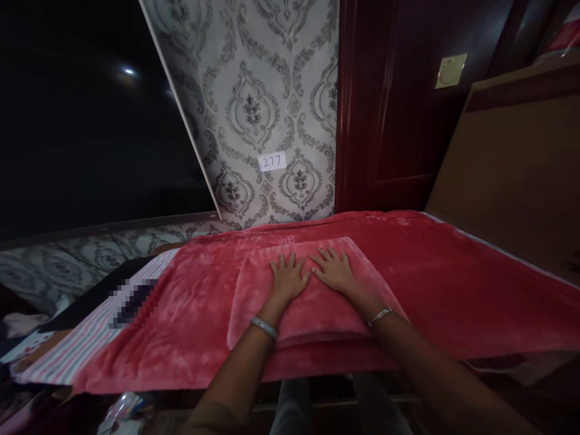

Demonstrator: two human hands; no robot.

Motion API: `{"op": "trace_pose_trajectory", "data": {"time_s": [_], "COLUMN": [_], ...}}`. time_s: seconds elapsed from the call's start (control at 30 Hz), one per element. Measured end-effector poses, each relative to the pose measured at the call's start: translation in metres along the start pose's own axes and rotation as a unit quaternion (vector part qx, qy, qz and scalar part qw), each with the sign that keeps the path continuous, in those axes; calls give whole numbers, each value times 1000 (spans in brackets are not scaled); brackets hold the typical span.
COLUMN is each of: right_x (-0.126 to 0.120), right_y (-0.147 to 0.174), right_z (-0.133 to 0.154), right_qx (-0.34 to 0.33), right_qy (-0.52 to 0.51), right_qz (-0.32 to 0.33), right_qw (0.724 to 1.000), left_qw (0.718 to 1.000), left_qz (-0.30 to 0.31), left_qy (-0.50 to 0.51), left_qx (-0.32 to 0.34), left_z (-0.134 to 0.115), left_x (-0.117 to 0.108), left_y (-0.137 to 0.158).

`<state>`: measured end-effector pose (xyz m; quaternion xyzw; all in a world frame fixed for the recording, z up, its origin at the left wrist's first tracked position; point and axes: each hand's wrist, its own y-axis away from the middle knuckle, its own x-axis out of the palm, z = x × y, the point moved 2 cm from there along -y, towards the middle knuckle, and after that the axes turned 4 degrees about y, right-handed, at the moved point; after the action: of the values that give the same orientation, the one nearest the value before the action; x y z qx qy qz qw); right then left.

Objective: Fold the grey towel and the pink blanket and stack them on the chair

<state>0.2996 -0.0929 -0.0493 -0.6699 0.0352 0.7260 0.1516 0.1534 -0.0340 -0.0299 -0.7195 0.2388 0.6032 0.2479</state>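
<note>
**Pressing a folded red blanket flat**

Pressing down side by side, the left hand (289, 277) and right hand (333, 270) lie open and palm-down, fingers spread, gripping nothing. Their thumbs sit just beside each other, almost touching. Each wrist carries a bangle. Both palms rest on the far half of the folded blanket (312, 296), a plush red rectangle lying in the middle of the scene.

Under the fold lies a wider red spread (453, 284) of the same fabric, reaching left and right across the whole surface. At the near left a striped cloth (77, 347) shows from beneath it. Beyond, on the far side, stands patterned wallpaper (254, 90) bearing a small label (272, 161) marked 277; a dark red door (385, 103) stands to the right of it, and a brown board (512, 169) leans at the far right.

To do this step well, in my judgement, the palms should stay flat and sweep from the middle outward toward the edges, so trapped air and wrinkles leave the plush instead of bunching. Even weight from both hands would keep the fold's corners lined up; the near edge looks slightly layered and may need squaring.
</note>
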Motion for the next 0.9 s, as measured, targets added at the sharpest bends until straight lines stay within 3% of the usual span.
{"op": "trace_pose_trajectory", "data": {"time_s": [0.13,0.27,0.57,0.73,0.9], "right_x": [15,15,-1,-15,2], "right_y": [1,3,9,42,91], "right_z": [-2,-1,-2,-16,-56], "right_qx": [-6,-3,-6,-34,-21], "right_qy": [15,12,6,-2,-13], "right_qz": [-33,-36,18,69,27], "right_qw": [999,999,1000,997,999], "left_qw": [1000,1000,1000,996,996], "left_qz": [-2,-4,20,81,57], "left_qy": [-21,-27,-1,20,17], "left_qx": [1,0,-6,11,60], "left_z": [0,1,1,9,43], "left_x": [10,10,6,-10,-15], "left_y": [0,-2,0,5,57]}}
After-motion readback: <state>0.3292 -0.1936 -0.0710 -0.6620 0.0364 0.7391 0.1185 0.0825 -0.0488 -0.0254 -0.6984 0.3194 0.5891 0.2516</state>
